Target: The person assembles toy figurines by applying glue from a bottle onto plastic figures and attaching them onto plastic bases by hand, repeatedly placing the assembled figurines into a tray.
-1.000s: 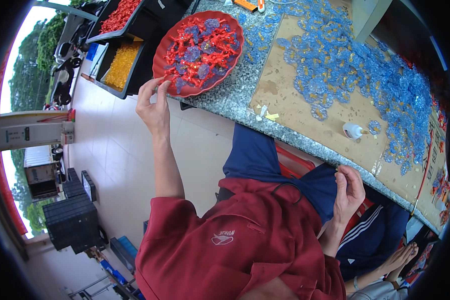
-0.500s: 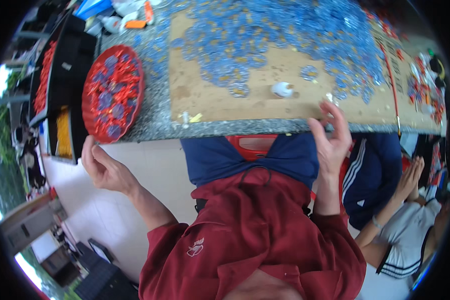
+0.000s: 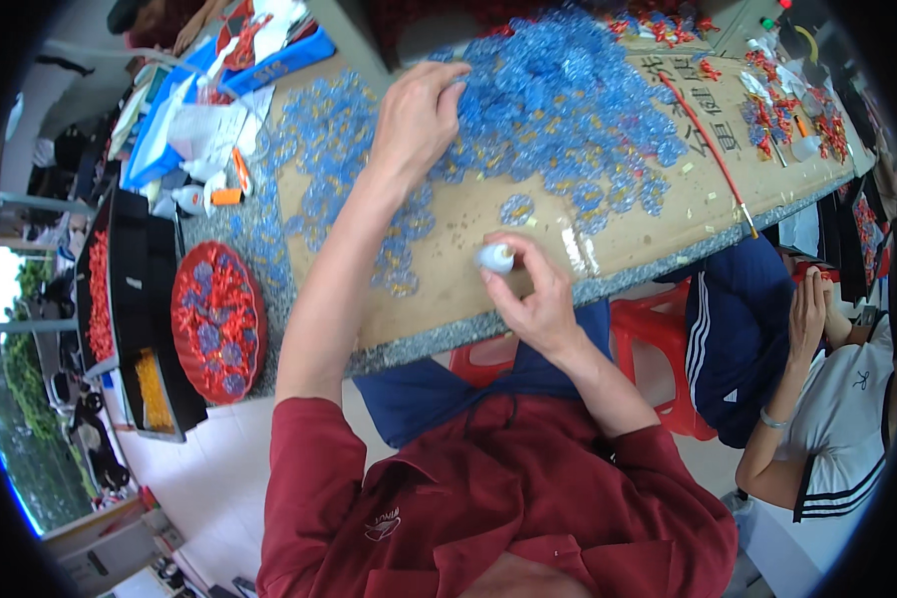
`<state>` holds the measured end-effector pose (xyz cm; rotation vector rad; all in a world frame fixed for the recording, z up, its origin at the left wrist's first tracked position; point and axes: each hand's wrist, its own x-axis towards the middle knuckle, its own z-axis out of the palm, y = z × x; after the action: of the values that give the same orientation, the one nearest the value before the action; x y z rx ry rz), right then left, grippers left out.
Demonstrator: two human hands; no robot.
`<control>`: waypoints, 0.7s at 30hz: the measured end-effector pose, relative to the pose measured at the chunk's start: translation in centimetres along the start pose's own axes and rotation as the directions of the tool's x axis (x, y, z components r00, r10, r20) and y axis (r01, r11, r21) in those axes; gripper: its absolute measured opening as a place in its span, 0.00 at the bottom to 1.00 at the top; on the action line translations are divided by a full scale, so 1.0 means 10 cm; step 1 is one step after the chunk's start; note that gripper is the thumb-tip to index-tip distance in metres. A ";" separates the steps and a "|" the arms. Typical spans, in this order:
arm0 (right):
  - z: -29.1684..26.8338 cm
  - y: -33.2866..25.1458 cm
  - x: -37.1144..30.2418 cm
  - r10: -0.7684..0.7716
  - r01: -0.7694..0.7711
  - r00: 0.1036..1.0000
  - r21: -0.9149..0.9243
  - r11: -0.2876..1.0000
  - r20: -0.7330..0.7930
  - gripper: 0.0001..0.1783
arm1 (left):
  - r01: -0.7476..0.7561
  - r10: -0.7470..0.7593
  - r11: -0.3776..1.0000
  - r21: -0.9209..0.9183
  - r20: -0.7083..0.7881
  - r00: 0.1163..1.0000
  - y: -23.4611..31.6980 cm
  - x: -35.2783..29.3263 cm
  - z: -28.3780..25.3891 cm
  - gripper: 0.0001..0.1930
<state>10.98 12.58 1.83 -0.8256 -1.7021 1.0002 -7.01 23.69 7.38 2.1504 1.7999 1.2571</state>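
Near the desk's front edge (image 3: pixel 447 337), our right hand (image 3: pixel 540 297) pinches a white bottle (image 3: pixel 493 259); at the blue pieces (image 3: pixel 568 110), our left hand (image 3: pixel 416 118) curls, hold unclear.

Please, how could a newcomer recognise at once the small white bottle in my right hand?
Find the large brown cardboard sheet. On its side nearer the person, before the heap of translucent blue pieces, is the right hand, which holds the small white bottle. Its whitish, rounded body sets it apart from the blue pieces.

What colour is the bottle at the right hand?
The bottle is white, seen best in the head view.
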 end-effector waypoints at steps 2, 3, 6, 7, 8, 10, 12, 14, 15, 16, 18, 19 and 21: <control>-0.01 -0.01 -0.01 0.027 -0.028 0.999 0.031 0.999 0.029 0.15 | -0.005 0.005 1.000 0.016 -0.005 1.000 -0.18 0.37 0.21 0.11; -0.02 -0.01 -0.02 0.034 -0.036 0.998 0.027 0.999 0.048 0.15 | 0.046 -0.048 0.995 0.093 0.021 0.999 -0.25 0.56 0.28 0.14; -0.07 0.00 -0.06 0.033 -0.034 0.999 0.037 0.999 0.029 0.15 | 0.019 -0.029 0.982 0.185 0.051 0.998 -0.51 1.10 0.59 0.20; -0.08 0.01 -0.07 0.047 -0.048 0.998 0.035 0.998 0.034 0.15 | -0.031 0.019 0.979 0.202 0.060 0.998 -0.66 1.28 0.71 0.23; -0.10 0.02 -0.08 0.039 -0.040 0.999 0.032 0.999 0.027 0.16 | 0.051 -0.122 0.927 0.371 0.173 0.977 -0.69 1.47 0.79 0.29; -0.10 0.05 -0.08 0.029 -0.031 0.999 0.045 0.999 0.044 0.16 | -0.150 0.027 0.896 0.419 0.286 0.958 -0.91 1.64 0.90 0.34; -0.04 -0.03 -0.08 -0.003 -0.005 0.996 0.088 0.996 0.093 0.17 | -0.388 0.287 0.882 0.269 0.347 0.893 -1.61 1.79 0.79 0.33; -0.11 0.03 -0.04 -0.010 0.006 0.999 0.082 0.997 0.044 0.16 | -0.291 0.196 0.926 0.239 0.353 0.915 -1.33 1.79 0.97 0.30; -0.13 0.04 -0.02 -0.043 0.040 0.999 0.094 0.995 0.027 0.15 | -0.264 0.162 0.912 0.315 0.314 0.935 -1.12 1.73 0.96 0.29; -0.13 0.04 0.00 -0.051 0.046 0.998 0.109 0.993 0.041 0.15 | -0.268 0.164 0.910 0.316 0.321 0.933 -1.01 1.70 0.90 0.29; -0.13 0.05 0.02 -0.055 0.050 0.998 0.112 0.992 0.039 0.16 | -0.189 0.044 0.851 0.489 0.292 0.955 -0.88 1.65 0.87 0.28; -0.12 0.05 0.03 -0.072 0.066 0.996 0.118 0.991 0.045 0.16 | -0.186 0.038 0.850 0.493 0.294 0.955 -0.88 1.66 0.85 0.28; -0.12 0.05 0.04 -0.072 0.064 0.996 0.125 0.990 0.057 0.16 | -0.136 -0.006 0.864 0.485 0.280 0.960 -0.85 1.67 0.83 0.25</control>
<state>12.06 13.47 1.75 -0.6585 -1.6908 1.0824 -9.01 44.09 6.27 2.4981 2.1113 0.4781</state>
